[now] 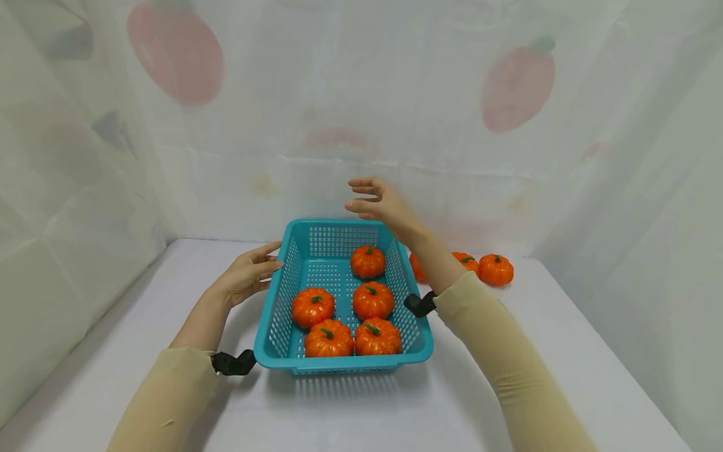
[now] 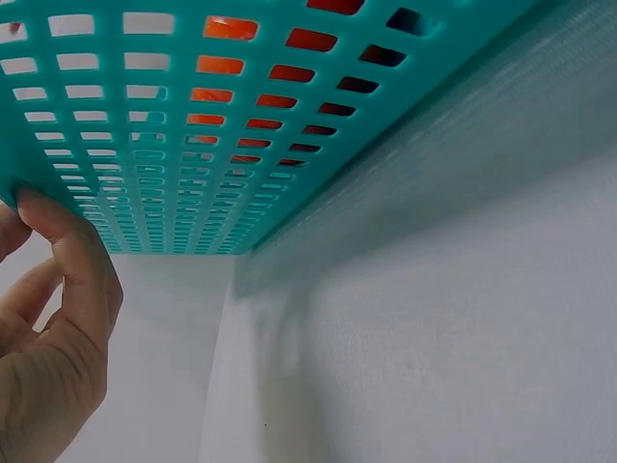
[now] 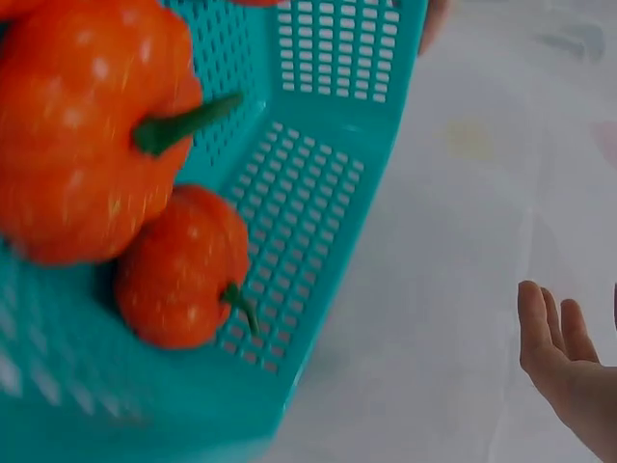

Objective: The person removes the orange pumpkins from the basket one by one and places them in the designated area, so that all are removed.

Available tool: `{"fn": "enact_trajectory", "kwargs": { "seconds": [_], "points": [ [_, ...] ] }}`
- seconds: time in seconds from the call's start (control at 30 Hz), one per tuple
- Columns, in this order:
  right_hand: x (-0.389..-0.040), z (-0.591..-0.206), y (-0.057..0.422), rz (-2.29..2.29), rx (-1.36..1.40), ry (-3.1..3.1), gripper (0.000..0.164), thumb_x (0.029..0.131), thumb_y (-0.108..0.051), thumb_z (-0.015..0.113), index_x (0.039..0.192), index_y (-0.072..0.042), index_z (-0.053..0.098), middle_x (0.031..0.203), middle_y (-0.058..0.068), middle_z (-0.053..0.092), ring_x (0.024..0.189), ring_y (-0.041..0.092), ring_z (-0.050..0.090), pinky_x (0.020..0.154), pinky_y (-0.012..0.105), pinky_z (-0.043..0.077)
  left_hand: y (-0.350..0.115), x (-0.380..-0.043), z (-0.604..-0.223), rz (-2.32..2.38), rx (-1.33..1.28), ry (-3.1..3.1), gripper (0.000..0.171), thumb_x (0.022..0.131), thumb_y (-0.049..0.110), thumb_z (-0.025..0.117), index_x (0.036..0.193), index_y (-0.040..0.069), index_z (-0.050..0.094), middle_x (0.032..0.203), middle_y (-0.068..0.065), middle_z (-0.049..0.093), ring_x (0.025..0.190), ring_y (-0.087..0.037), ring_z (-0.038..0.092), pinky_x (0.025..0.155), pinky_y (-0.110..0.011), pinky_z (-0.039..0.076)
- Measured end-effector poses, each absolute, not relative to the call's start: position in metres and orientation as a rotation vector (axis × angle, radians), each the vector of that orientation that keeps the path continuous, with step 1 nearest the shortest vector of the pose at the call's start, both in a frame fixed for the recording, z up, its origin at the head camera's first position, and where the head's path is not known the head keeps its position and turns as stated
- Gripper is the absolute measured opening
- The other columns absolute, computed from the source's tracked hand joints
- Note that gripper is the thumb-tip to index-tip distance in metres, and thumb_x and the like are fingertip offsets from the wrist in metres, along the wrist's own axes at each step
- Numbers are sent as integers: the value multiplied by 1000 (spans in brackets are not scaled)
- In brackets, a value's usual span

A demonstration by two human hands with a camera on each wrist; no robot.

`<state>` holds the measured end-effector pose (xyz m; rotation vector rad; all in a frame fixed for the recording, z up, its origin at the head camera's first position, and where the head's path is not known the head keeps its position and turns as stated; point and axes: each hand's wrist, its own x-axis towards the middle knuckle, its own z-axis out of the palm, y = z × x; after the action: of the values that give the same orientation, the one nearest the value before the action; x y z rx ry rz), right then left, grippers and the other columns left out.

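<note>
A turquoise perforated plastic basket (image 1: 343, 364) holds several small orange pumpkins with green stems, among them one near the far right corner (image 1: 368, 262) and one on the left (image 1: 313, 307). At the basket's left rim, my left hand (image 1: 248, 276) grips the edge; the left wrist view shows its bent fingers (image 2: 85, 275) against the turquoise side. My right hand (image 1: 384, 204) is raised over the far right corner of the basket, fingers spread loosely and nothing in them. In the right wrist view that hand (image 3: 569, 371) appears beside the basket, apart from it.
Outside the basket, to the right, more pumpkins lie on the white table, one of them (image 1: 496, 270) farthest right; my right forearm partly covers others. A pale curtain (image 1: 350, 125) with fruit prints stands behind the table's far edge and along both sides.
</note>
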<state>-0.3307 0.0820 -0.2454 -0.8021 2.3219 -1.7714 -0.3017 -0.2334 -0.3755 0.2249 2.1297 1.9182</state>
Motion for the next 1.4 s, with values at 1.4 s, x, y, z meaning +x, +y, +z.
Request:
{"fn": "enact_trajectory", "kwargs": {
  "seconds": [1.4],
  "points": [
    [-339, -324, 10, -831, -750, 1974, 59, 91, -32, 69, 146, -21, 48, 159, 12, 37, 141, 30, 44, 110, 55, 44, -240, -299, -376, 1898, 256, 2123, 76, 101, 25, 58, 161, 19, 11, 126, -3, 48, 99, -4, 64, 88, -23, 55]
  ]
}}
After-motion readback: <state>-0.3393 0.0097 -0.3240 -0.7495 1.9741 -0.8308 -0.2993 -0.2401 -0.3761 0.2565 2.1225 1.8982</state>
